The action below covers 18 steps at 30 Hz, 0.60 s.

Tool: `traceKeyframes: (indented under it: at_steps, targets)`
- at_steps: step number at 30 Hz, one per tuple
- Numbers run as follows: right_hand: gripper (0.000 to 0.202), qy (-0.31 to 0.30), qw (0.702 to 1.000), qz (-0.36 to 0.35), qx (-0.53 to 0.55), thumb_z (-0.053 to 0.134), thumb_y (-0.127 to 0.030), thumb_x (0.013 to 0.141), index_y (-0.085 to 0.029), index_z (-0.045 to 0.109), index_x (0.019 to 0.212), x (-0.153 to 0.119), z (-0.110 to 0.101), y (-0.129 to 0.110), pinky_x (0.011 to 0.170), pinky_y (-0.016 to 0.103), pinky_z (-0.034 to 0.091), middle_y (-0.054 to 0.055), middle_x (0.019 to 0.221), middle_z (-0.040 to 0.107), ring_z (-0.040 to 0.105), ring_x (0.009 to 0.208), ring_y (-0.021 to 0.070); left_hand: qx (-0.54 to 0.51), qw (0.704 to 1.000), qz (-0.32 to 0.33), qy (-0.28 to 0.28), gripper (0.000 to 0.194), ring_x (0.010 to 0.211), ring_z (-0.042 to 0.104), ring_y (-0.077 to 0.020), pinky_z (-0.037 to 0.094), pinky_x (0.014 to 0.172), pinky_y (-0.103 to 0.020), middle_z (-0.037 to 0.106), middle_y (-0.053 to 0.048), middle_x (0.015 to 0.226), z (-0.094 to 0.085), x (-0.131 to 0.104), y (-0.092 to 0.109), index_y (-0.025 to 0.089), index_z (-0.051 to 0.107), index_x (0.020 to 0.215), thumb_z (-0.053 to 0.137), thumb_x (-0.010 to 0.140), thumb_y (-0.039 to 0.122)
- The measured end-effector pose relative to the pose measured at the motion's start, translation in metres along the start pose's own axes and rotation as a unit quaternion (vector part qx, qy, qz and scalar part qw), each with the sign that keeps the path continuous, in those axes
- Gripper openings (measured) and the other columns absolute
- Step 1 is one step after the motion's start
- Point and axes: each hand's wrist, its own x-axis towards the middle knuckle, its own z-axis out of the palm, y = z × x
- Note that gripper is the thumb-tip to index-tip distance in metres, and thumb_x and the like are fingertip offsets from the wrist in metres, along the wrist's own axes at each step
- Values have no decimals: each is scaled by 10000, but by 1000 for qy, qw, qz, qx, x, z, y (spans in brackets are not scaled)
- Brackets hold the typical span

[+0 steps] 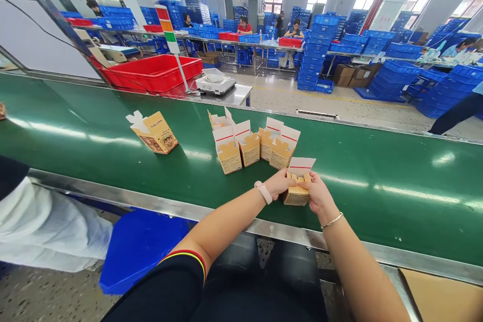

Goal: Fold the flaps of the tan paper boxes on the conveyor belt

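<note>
A small tan cardboard box (296,196) stands on the green conveyor belt near its front edge, its white lid flap with a red strip raised. My left hand (278,183) grips the box's left side, and my right hand (316,193) its right side. Both thumbs press at the folded front flaps along the top. Just beyond stand several like boxes with raised flaps, among them a near one (229,158) and a right one (281,154). What is inside the held box is hidden.
Farther left on the belt (377,161) stands another open box (156,133) with a printed cartoon face. Behind the belt are a red bin (151,73), a signal light (166,27) and a scale (216,83). A blue stool (139,246) and a person's white clothing (49,226) are at left.
</note>
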Motion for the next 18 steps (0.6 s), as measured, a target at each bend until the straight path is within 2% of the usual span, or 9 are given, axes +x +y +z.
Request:
traceKeyframes:
  at_steps: [3,5,6,7,9,12,15,18]
  targets:
    - [465,-2,998,-67,-5,715,-392,683,-251,512,1077,-8,-8,-5,777,452,574,86,1059,645,651,946,279,-6,999,25,40,386,974,646,-215,478,949,-406,691,-95,1059,7,-1,-2,157,633,1006,758,643,119]
    - [639,-33,990,-134,-33,748,-463,666,-256,472,1204,-19,-12,-5,878,460,540,100,1195,603,598,1087,288,-12,994,56,97,359,949,651,-209,492,928,-402,695,-96,1026,9,-4,-2,152,618,993,766,667,173]
    - [739,-63,985,-152,-52,779,-482,635,-260,442,1254,-24,-15,-3,915,463,521,103,1247,576,570,1136,292,-15,992,64,106,358,940,653,-211,495,922,-406,697,-95,1010,10,-5,-2,150,616,982,776,665,196]
    - [824,-93,981,-156,-69,810,-489,598,-263,415,1285,-29,-17,-2,934,468,509,105,1275,559,554,1159,296,-17,994,59,96,360,934,655,-216,496,920,-411,700,-95,996,10,-6,-2,148,622,967,789,654,208]
    - [909,-127,978,-139,-88,841,-490,561,-270,378,1312,-37,-20,2,938,477,504,105,1283,551,555,1156,297,-27,999,24,37,352,929,660,-225,491,930,-416,707,-94,978,11,-7,-2,142,649,932,806,622,198]
    - [935,-103,982,-132,-93,846,-494,549,-275,356,1314,-44,-20,5,920,474,513,103,1255,560,574,1119,291,-45,998,-42,-24,271,914,667,-230,477,948,-416,718,-90,947,14,-6,-1,141,683,870,781,618,157]
    - [893,-82,981,-136,-113,858,-476,523,-266,399,1261,-47,-18,3,887,459,528,97,1195,581,602,1048,284,-34,997,-70,-31,229,890,671,-236,478,940,-432,720,-83,910,20,-2,-2,142,684,847,748,628,121]
    - [823,-67,978,-140,-139,855,-482,509,-261,441,1185,-42,-30,0,882,471,524,87,1135,593,606,1011,283,25,999,-20,25,216,913,656,-230,480,935,-429,704,-87,927,21,-3,0,144,647,866,733,668,147]
